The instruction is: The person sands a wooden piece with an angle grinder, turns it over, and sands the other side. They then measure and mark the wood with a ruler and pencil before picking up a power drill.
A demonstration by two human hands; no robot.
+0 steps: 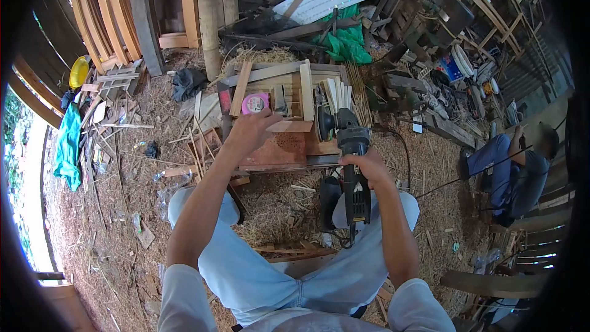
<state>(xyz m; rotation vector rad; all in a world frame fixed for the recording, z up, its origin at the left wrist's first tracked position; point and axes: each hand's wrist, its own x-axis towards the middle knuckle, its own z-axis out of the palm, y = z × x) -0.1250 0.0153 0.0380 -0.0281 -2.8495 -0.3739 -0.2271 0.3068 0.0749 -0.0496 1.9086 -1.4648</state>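
My right hand (370, 167) is wrapped around the body of a dark angle grinder (354, 141). The grinder's disc (326, 123) faces left, over the low work table. With my left hand (251, 130) I grip the left end of a short flat piece of wood (290, 126), whose free end points toward the disc with a small gap between. Just beyond my left fingers lies a pink tape measure (255, 103). Under the wood piece a reddish board (276, 149) forms the near part of the table. Whether the disc is spinning cannot be made out.
Thin wooden strips (338, 94) lie behind the grinder. Its cable (402, 141) loops on the right. Shavings (276, 224) cover the ground. A seated person (516, 169) is at the right. Curved timber (110, 12) leans at back left, and scrap piles up behind.
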